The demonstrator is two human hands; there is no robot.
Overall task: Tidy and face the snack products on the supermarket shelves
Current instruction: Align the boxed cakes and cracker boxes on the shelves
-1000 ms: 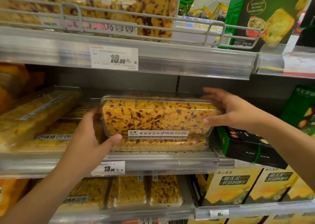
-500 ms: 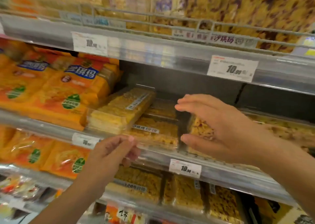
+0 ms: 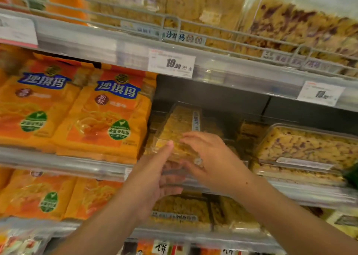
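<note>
Head view, both hands (image 3: 193, 163) now gripping tilted clear snack box (image 3: 180, 130)

Middle shelf (image 3: 77, 169), left: two bags (image 3: 108, 115) side by side.
Centre: tilted box (image 3: 182, 124) between both hands.
Right: stacked boxes (image 3: 306, 148).
</note>
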